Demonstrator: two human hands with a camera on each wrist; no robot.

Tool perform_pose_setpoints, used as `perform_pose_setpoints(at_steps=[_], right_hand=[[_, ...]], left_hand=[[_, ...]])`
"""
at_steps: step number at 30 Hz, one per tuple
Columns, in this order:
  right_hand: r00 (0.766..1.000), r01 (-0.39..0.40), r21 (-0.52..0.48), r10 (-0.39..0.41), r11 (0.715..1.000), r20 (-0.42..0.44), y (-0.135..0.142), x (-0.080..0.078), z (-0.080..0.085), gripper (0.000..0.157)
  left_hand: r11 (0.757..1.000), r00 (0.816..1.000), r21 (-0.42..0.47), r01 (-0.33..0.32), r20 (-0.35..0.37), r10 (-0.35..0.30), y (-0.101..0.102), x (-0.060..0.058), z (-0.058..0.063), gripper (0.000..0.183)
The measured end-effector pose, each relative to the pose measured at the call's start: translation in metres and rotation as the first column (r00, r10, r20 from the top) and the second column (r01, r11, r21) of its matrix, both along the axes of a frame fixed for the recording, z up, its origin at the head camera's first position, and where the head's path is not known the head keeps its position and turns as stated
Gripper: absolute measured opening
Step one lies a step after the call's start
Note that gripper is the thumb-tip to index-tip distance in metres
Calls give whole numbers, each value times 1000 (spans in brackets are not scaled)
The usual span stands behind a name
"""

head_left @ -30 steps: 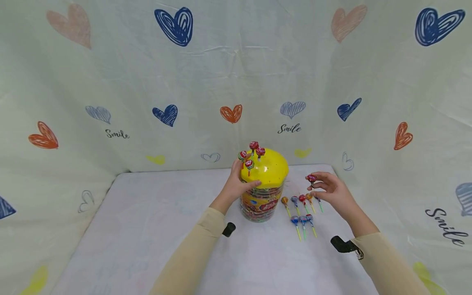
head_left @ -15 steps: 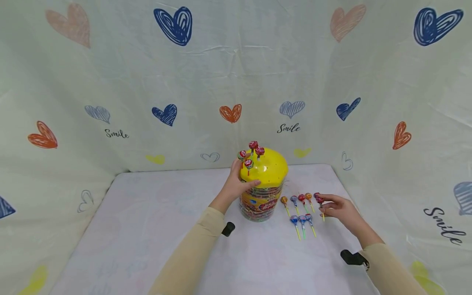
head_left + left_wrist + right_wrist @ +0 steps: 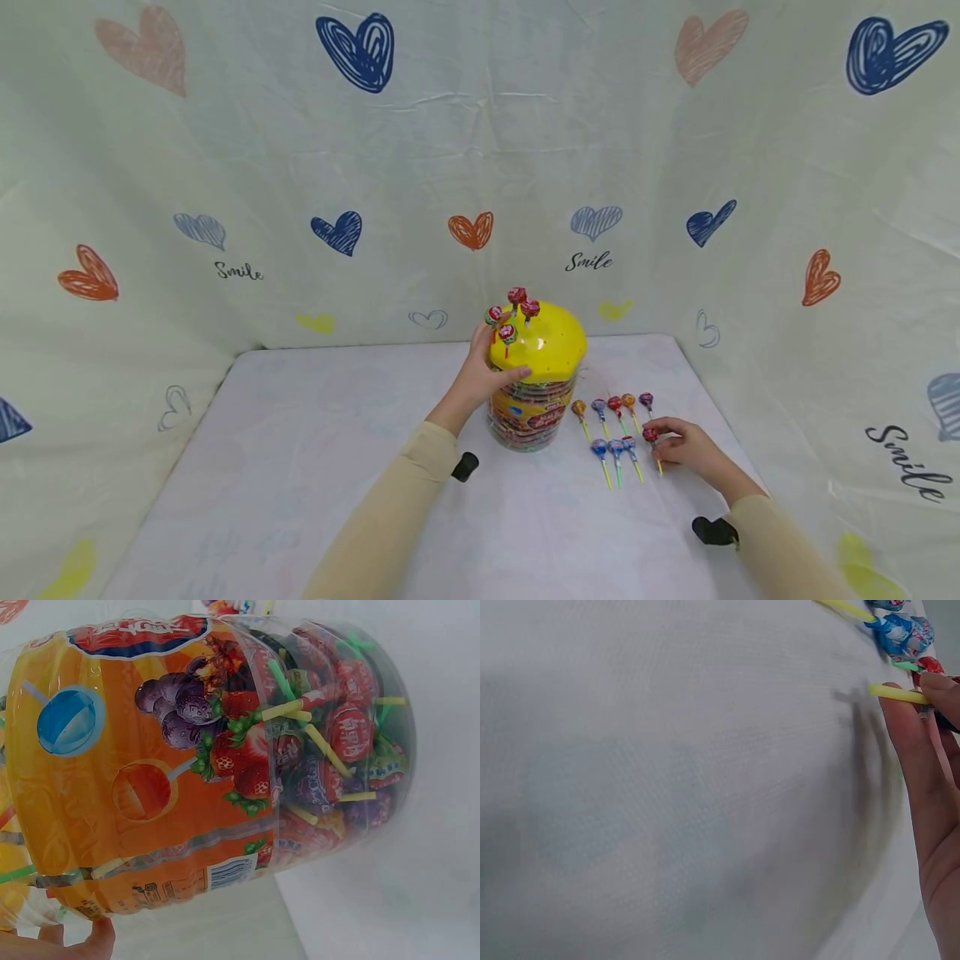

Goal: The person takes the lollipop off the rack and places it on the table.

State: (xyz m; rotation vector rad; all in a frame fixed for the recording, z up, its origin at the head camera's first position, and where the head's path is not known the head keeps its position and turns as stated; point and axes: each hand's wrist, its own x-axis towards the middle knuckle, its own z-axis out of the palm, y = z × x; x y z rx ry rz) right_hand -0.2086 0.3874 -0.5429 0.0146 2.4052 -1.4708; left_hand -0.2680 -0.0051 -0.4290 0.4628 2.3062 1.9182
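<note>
Left hand (image 3: 477,377) is raised, thumb spread from fingers; right hand (image 3: 688,450), lower, is pinched; both arms (image 3: 393,517) extend forward.

A pale heart-printed backdrop (image 3: 420,158) hangs behind a white table (image 3: 285,450).

Small glare on yellow lid (image 3: 558,333)

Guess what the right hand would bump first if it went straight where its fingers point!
Probably the nearest blue lollipop, just left of the right hand, though the orange lollipop lies close too and I can't judge depth exactly.
</note>
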Motion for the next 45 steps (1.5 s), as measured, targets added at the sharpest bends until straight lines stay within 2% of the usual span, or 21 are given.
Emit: perform_pose_setpoints(at_steps=[9, 23, 30, 39, 45], right_hand=[[997, 43, 100, -49, 994, 52, -3, -3, -6, 45], [1000, -6, 164, 1, 986, 31, -3, -6, -10, 50], [1000, 7, 198, -11, 980, 22, -6, -6, -10, 52], [1000, -24, 211, 28, 977, -15, -4, -3, -4, 55], [991, -38, 221, 65, 974, -116, -4, -5, 11, 50]], left_hand=[[1000, 1000, 5, 12, -13, -12, 1, 0, -2, 83], [1000, 1000, -5, 3, -1, -3, 0, 1, -1, 82], [1000, 1000, -12, -3, 13, 4, 0, 2, 0, 83], [1000, 1000, -17, -8, 16, 8, 1, 1, 1, 84], [1000, 1000, -9, -1, 4, 1, 1, 2, 1, 83]])
